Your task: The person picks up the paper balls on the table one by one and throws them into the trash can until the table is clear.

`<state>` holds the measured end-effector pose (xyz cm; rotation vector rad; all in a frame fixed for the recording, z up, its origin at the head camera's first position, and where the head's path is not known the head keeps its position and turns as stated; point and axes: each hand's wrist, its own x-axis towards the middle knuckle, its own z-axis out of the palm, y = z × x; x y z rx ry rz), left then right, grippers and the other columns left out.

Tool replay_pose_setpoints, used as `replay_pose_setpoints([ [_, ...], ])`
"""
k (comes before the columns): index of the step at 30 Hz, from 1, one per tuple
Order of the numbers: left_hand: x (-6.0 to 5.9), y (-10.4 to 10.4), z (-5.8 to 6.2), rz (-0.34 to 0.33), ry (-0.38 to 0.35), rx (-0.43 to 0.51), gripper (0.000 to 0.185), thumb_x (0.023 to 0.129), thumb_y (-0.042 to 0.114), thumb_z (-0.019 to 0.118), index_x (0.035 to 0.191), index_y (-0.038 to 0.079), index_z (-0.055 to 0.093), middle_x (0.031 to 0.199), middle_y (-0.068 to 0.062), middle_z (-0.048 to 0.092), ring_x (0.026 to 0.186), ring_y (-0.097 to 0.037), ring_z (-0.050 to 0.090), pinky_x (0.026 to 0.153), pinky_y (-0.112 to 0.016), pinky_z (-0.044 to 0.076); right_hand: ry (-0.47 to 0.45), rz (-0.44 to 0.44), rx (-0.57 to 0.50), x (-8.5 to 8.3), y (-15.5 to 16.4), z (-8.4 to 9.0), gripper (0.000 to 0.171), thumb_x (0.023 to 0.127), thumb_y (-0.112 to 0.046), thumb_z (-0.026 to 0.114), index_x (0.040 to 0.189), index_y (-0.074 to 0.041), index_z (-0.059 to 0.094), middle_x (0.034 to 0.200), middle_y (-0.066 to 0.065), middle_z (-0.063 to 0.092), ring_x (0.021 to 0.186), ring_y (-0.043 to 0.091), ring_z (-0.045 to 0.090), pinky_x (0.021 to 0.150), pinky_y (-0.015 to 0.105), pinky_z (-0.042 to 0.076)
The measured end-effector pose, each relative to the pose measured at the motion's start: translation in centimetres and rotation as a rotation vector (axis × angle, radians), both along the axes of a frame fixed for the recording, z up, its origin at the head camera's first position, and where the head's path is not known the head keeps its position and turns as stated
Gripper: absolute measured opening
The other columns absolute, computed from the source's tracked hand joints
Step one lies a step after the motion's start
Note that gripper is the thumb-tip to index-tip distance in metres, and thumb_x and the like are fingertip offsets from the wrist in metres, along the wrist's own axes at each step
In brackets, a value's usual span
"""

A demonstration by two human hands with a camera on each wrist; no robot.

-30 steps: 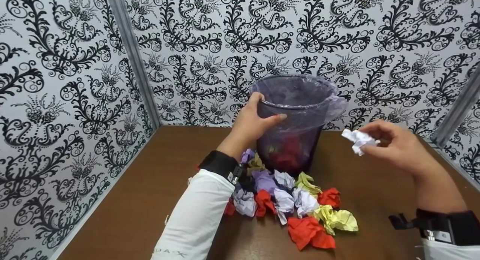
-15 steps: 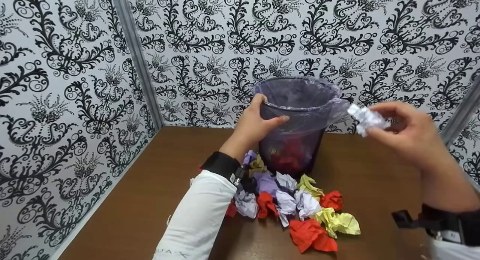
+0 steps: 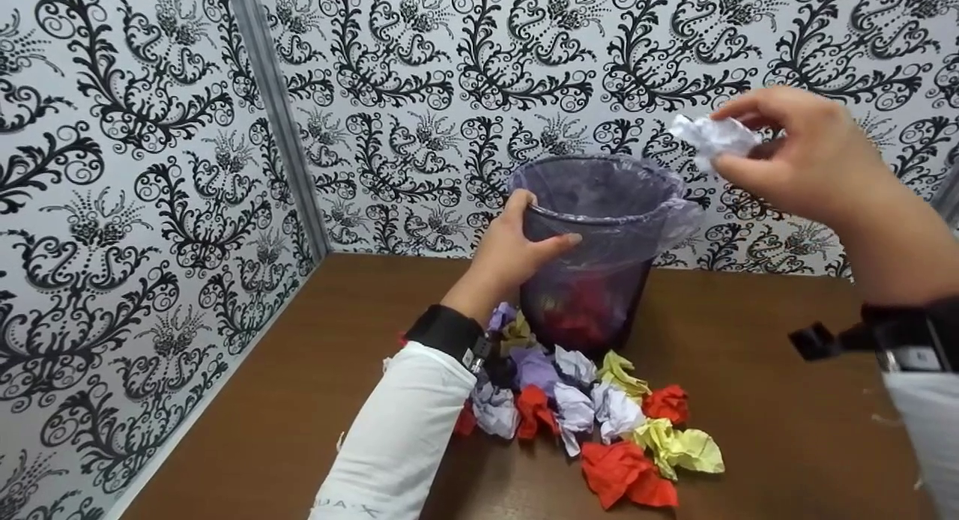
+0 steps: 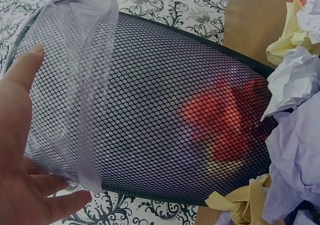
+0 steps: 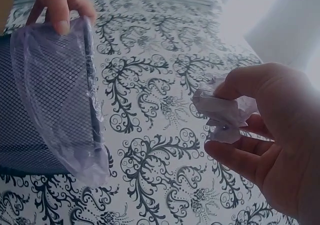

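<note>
A dark mesh wastebasket with a clear purplish bin liner folded over its rim stands at the back of the table. My left hand grips its near left rim, thumb on the outside over the liner. Red and yellowish crumpled paper shows through the mesh near the bottom. My right hand pinches a crumpled white paper ball between thumb and fingers, raised above rim height and just right of the basket's opening. In the right wrist view the paper ball is apart from the basket.
Several crumpled papers lie heaped in front of the basket: red, yellow, white and purple. The brown table runs back to black-and-white patterned walls behind and at the left.
My right hand has risen from low beside the basket to above its rim, carrying the white paper ball. My left hand keeps its hold on the rim.
</note>
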<state>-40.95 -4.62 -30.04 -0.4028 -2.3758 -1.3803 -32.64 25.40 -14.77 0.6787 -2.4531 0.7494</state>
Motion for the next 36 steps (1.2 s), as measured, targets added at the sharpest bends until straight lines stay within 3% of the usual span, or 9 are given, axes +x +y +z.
replay_pose_setpoints([
  [10, 0.1, 0.0, 0.0, -0.007, 0.013, 0.001, 0.073, 0.058, 0.070, 0.078, 0.112, 0.034, 0.044, 0.105, 0.007, 0.060, 0.094, -0.012, 0.062, 0.083, -0.036, 0.053, -0.009, 0.016, 0.122, -2.1, -3.6, 4.4, 0.048, 0.088, -0.029, 0.072, 0.130, -0.011, 0.057, 0.123, 0.020, 0.057, 0.097, 0.024, 0.056, 0.061, 0.007, 0.049],
  [16, 0.1, 0.0, -0.1, 0.000, 0.021, -0.016, 0.073, 0.059, 0.070, 0.078, 0.112, 0.034, 0.044, 0.105, 0.008, 0.060, 0.096, -0.013, 0.062, 0.084, -0.035, 0.053, -0.042, -0.005, 0.181, -3.8, -5.4, 5.6, 0.050, 0.086, -0.028, 0.073, 0.130, -0.011, 0.056, 0.123, 0.017, 0.058, 0.104, 0.028, 0.055, 0.066, 0.007, 0.047],
  [22, 0.1, -0.1, 0.2, 0.009, 0.011, -0.019, 0.074, 0.059, 0.068, 0.079, 0.114, 0.033, 0.045, 0.105, 0.008, 0.060, 0.095, -0.012, 0.060, 0.085, -0.036, 0.053, -0.119, -0.016, 0.228, -5.9, -6.9, 5.1, 0.049, 0.086, -0.020, 0.069, 0.132, -0.012, 0.053, 0.132, 0.014, 0.054, 0.103, 0.027, 0.055, 0.067, 0.015, 0.051],
  [30, 0.1, -0.1, 0.5, 0.005, -0.011, -0.018, 0.079, 0.059, 0.068, 0.080, 0.120, 0.031, 0.046, 0.107, 0.007, 0.059, 0.096, -0.014, 0.060, 0.084, -0.038, 0.053, -0.229, -0.008, 0.232, -8.5, -8.5, 3.0, 0.049, 0.082, -0.014, 0.066, 0.129, -0.011, 0.052, 0.131, 0.016, 0.053, 0.101, 0.029, 0.055, 0.081, 0.038, 0.054],
  [36, 0.0, -0.1, 0.3, 0.009, -0.010, -0.020, 0.080, 0.058, 0.069, 0.079, 0.120, 0.031, 0.046, 0.106, 0.007, 0.060, 0.095, -0.013, 0.061, 0.082, -0.037, 0.054, -0.307, 0.004, 0.218, -10.0, -9.4, 1.6, 0.047, 0.081, -0.011, 0.065, 0.126, -0.009, 0.053, 0.128, 0.018, 0.053, 0.103, 0.033, 0.055, 0.081, 0.042, 0.055],
])
